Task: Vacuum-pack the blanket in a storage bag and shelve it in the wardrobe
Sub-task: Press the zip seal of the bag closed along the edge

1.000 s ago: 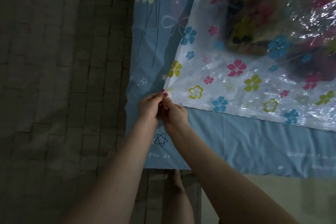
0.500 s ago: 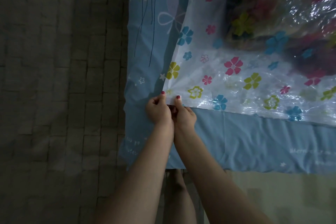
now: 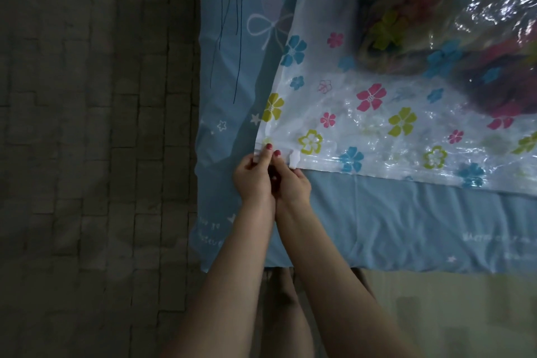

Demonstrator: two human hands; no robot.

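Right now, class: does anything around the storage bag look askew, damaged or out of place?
Nothing stands out. The flowered storage bag lies flat on the blue bed sheet with the blanket inside, and the left hand and right hand pinch its near-left corner beside a small white slider clip.

Both hands sit a little higher on the bag corner than half a second back. Left hand [image 3: 252,176] now pinches the storage bag [image 3: 377,131] right at its near-left corner, thumb on top of the seal strip. Right hand [image 3: 292,183] is pressed against the left, thumb up on the bag edge. A small white slider clip [image 3: 294,159], not seen earlier, now shows on the seal just beside the right thumb.
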